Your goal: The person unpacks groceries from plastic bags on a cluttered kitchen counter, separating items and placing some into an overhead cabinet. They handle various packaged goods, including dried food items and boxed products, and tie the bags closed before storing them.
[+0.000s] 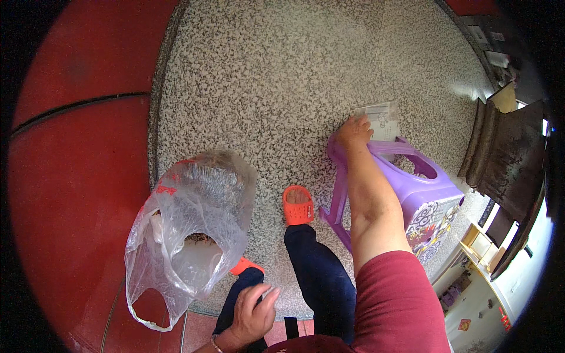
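My right hand (pixel 356 131) reaches out over a leg end of a purple plastic stool (pixel 393 163), its fingers at the edge of a flat clear packet with a printed sheet (pixel 384 121). Whether it grips the packet or the stool is not clear. The stool lies tipped over, its flower-patterned seat turned to the lower right. My left hand (pixel 255 311), with a bracelet at the wrist, hangs near my lap, finger and thumb close together; a faint translucent bit may be at the fingertips. A clear plastic bag (pixel 198 220) with red print stands on the floor left of my feet, its contents partly hidden.
Orange clogs (pixel 298 207) are on my feet on the speckled stone floor (pixel 265 88). Red floor tiles (pixel 75 176) lie to the left. At the far right are a dark brown draped cover (pixel 507 154) and a light wooden shelf (pixel 479 247).
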`<state>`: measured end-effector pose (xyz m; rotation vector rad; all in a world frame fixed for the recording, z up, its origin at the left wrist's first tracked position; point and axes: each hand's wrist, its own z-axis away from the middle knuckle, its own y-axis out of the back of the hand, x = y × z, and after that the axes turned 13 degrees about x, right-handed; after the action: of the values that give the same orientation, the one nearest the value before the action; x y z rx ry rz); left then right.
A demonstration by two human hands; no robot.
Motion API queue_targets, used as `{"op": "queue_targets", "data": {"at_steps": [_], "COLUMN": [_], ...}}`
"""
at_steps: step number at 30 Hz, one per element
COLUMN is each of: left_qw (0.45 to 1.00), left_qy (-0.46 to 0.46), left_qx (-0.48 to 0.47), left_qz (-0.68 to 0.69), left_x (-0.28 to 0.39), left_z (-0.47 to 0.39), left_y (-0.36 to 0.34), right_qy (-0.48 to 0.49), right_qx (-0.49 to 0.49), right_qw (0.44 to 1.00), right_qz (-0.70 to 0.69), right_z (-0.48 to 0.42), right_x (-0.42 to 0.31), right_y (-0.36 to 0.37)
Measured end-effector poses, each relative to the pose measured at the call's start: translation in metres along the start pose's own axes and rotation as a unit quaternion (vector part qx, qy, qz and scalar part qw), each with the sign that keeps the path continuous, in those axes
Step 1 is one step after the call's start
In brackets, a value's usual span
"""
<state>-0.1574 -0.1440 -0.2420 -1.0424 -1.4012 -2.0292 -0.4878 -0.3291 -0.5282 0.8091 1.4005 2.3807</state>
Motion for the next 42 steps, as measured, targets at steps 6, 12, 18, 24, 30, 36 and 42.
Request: {"op": "queue_targets", "data": {"at_steps": [6, 12, 18, 24, 30, 36, 42], "left_qw": [0.995, 0.989, 0.976, 0.812, 0.734, 0.931, 0.846], "left_qy": [0.078, 0.127, 0.161, 0.349, 0.488, 0.254, 0.326], "left_qx": [-0.009, 0.05, 0.121, -0.029, 0.055, 0.26, 0.421], "left_qz": [0.063, 0.059, 0.087, 0.467, 0.469, 0.036, 0.032], "left_x": [-0.005, -0.008, 0.0, 0.028, 0.02, 0.027, -0.012], "left_z": [-0.057, -0.076, -0.072, -0.039, 0.045, 0.097, 0.076], "left_y": [-0.023, -0.017, 0.001, 0.019, 0.048, 0.119, 0.152], "right_qy": [0.103, 0.223, 0.096, -0.142, -0.095, -0.056, -0.102], "right_qx": [0.193, 0.349, 0.103, -0.109, -0.372, -0.49, -0.474], "right_qw": [0.973, 0.818, 0.705, 0.597, 0.603, 0.572, 0.572], "right_qz": [-0.077, -0.399, -0.695, -0.782, -0.699, -0.656, -0.662], "right_z": [0.009, 0.114, 0.243, 0.281, 0.36, 0.445, 0.439], "right_x": [0.0, -0.007, 0.075, 0.115, 0.121, 0.099, 0.049], "right_y": [0.008, 0.092, 0.19, 0.218, 0.195, 0.211, 0.237]}}
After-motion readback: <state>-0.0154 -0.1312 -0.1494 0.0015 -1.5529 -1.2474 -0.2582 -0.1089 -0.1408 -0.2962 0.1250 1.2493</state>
